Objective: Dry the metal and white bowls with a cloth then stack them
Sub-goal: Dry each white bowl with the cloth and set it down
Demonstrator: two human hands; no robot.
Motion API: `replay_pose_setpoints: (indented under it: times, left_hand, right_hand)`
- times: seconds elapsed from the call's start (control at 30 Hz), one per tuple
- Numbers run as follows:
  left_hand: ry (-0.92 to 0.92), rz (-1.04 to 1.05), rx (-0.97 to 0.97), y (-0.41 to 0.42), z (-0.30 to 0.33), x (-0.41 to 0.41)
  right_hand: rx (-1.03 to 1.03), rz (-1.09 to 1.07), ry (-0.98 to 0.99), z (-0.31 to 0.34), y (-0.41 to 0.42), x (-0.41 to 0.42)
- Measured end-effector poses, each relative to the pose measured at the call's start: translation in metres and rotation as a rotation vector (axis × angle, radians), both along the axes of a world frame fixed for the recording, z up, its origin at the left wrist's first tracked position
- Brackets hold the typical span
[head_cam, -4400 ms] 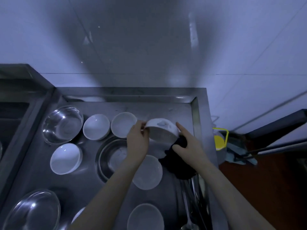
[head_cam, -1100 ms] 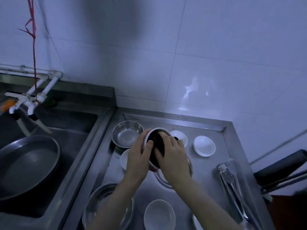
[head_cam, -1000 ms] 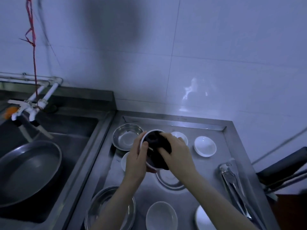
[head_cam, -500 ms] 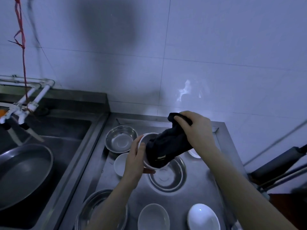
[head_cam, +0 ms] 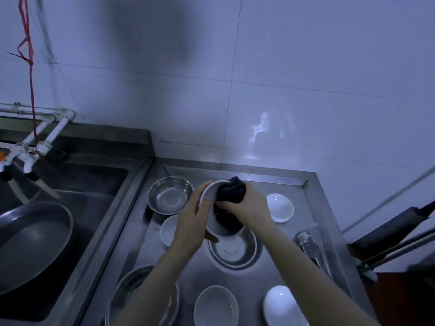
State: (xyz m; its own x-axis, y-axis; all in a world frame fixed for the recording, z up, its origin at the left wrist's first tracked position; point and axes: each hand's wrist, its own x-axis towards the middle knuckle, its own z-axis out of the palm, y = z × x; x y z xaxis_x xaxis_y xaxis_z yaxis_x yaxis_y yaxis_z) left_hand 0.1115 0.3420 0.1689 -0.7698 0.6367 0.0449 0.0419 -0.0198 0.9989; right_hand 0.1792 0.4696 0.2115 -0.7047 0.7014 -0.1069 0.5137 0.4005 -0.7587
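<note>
My left hand (head_cam: 194, 220) grips a white bowl (head_cam: 210, 222) by its rim and holds it tilted above the steel counter (head_cam: 277, 260). My right hand (head_cam: 247, 207) grips a dark cloth (head_cam: 229, 201) and presses it into that bowl. A metal bowl (head_cam: 233, 249) sits on the counter right under the held bowl. Another metal bowl (head_cam: 170, 195) stands at the back left. White bowls lie around: one at the right (head_cam: 280, 207), one behind my left wrist (head_cam: 168, 229), two at the front (head_cam: 215, 307) (head_cam: 282, 307). A large metal bowl (head_cam: 117, 300) is partly hidden under my left forearm.
A sink (head_cam: 77, 222) at the left holds a big metal pan (head_cam: 30, 241) under white taps (head_cam: 26, 151). Metal tongs (head_cam: 310, 249) lie near the counter's right edge. The tiled wall rises right behind the counter. Dark handles (head_cam: 395, 229) lean at the far right.
My right hand, which had lifted the cloth up out of the bowl, has come back down and pushed the cloth into it. My left hand keeps its hold on the bowl.
</note>
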Motion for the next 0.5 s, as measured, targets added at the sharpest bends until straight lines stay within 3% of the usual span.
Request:
replay_pose_setpoints:
  times: [0.07, 0.13, 0.2, 0.27, 0.37, 0.43, 0.5]
  left_hand:
    - [0.08, -0.087, -0.065, -0.006, -0.001, -0.009]
    - [0.09, -0.032, -0.031, -0.006, -0.001, -0.011]
    - [0.07, 0.128, 0.032, 0.001, -0.001, -0.009]
    - [0.051, 0.273, 0.035, 0.009, 0.001, -0.008]
    - [0.06, 0.352, 0.001, 0.01, 0.003, -0.005]
    - [0.044, 0.262, -0.018, 0.004, -0.002, -0.003]
    - [0.032, 0.115, -0.066, -0.003, -0.008, -0.001]
  right_hand:
    - [0.257, 0.231, -0.146, 0.008, 0.009, -0.006]
    - [0.347, 0.277, -0.165, 0.009, 0.009, -0.011]
    - [0.242, 0.094, -0.041, 0.004, -0.004, -0.011]
    - [-0.015, -0.119, 0.125, -0.009, -0.023, -0.01]
    - [-0.344, -0.193, 0.183, -0.025, -0.037, -0.006]
    - [-0.353, -0.152, 0.136, -0.026, -0.026, -0.004]
    - [-0.14, -0.056, 0.035, -0.022, -0.013, 0.0]
